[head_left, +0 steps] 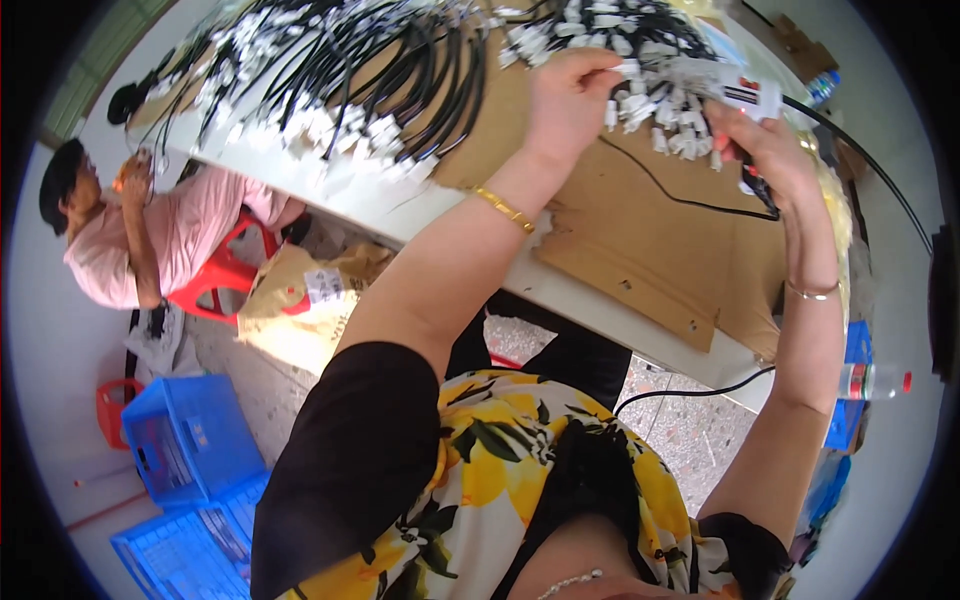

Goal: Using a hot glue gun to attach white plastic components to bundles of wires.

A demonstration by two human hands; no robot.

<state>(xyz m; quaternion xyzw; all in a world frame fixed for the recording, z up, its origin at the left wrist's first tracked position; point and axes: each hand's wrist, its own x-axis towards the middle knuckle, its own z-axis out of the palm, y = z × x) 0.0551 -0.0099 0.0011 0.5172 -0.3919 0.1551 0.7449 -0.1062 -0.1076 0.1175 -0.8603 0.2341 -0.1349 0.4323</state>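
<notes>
My left hand (572,95) reaches over the table's far side, its thumb and fingertips pinched on a small white connector (626,68). My right hand (768,150) is closed around the dark handle of what looks like a white glue gun (748,92). The gun's front end points left, toward the left fingertips. A thick black strand (865,155) runs from its back to the right, and a thin black cord (690,200) leaves the handle. Below and between both hands lies a heap of white connectors (675,120) on black cables.
Brown cardboard (650,250) covers part of the white table (400,205). Bundles of black cables with white plugs (350,130) spread at the left. A seated person (150,230) works at the far left. Blue crates (195,440) and a paper sack (310,300) are on the floor.
</notes>
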